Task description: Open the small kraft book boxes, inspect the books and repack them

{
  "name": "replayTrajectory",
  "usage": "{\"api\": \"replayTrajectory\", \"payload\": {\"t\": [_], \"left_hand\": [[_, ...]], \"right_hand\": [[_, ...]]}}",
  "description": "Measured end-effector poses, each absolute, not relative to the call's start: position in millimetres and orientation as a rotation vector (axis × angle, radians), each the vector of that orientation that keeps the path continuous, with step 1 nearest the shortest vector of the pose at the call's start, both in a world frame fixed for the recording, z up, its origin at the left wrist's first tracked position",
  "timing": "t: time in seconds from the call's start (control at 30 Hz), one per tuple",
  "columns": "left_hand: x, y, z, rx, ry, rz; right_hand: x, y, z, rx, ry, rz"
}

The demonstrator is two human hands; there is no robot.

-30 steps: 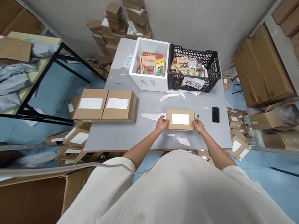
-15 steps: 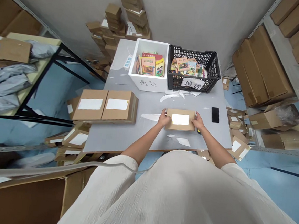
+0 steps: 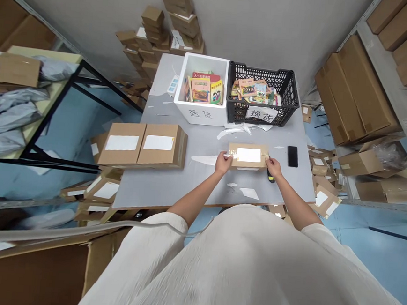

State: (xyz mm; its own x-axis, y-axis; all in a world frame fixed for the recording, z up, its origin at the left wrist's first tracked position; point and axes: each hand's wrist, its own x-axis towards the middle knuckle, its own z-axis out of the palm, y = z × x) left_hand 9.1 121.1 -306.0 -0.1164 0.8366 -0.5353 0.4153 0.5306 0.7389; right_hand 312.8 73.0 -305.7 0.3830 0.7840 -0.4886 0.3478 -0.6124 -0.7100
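A small brown cardboard box with a white label on top is between my two hands over the grey table. My left hand grips its left end, fingers and thumb closed on the edge. The right end is pinched in my right hand. A black and yellow tool lies just below my right hand. Farther right on the table is a black phone.
Two larger boxes stand at the table's left. At the back are a white foam bin and a black crate, both holding books. Paper scraps lie near the front edge. Shelves flank the table.
The small box has tilted and moved slightly away from me, so its near side now shows. Both hands have stayed on its ends, and more of the black and yellow tool is visible.
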Motion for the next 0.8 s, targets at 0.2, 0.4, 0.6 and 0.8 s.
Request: {"api": "replayTrajectory", "payload": {"t": [0.2, 0.4, 0.6, 0.8], "left_hand": [[10, 117, -293, 1.581, 1.795, 0.432], [30, 108, -273, 2.097, 1.456, 0.245], [23, 108, -266, 2.065, 1.556, 0.192], [11, 125, -243, 1.91, 1.671, 0.448]], "right_hand": [[310, 74, -309, -2.004, -0.898, 1.078], [307, 75, -309, -1.964, -0.841, 1.065], [295, 80, -298, -1.926, -0.912, 1.022], [248, 99, -278, -1.727, -1.241, 0.969]]}}
